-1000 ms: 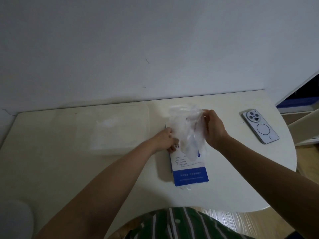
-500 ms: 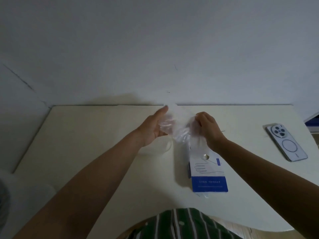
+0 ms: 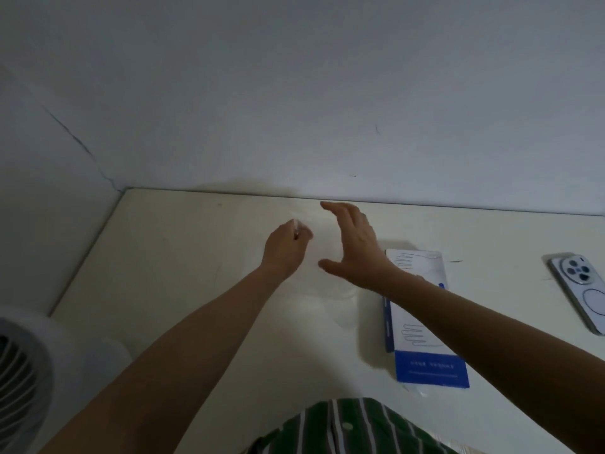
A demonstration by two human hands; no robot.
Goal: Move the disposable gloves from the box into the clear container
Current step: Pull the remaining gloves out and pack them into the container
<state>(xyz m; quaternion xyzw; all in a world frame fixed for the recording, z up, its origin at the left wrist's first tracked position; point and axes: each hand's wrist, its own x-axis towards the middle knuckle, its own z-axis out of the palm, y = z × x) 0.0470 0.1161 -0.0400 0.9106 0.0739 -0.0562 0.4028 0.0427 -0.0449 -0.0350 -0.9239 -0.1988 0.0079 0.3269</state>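
Note:
The clear container (image 3: 345, 298) is a faint outline on the cream table (image 3: 170, 257), left of the blue and white glove box (image 3: 425, 362), which lies flat. My left hand (image 3: 286, 249) hovers over the container with curled fingers and pinches a bit of the thin clear gloves (image 3: 299, 228). Most of the glove plastic is too transparent to make out. My right hand (image 3: 355, 244) is spread beside the left one, fingers straight, holding nothing. Its forearm crosses over the box.
A phone (image 3: 586, 290) lies face down at the table's right edge. A white fan (image 3: 23, 371) stands at the lower left, off the table corner. The wall runs right behind the table.
Both hands carried the gloves left from above the box to over the container. My right hand has let go and spread its fingers. The view has shifted left.

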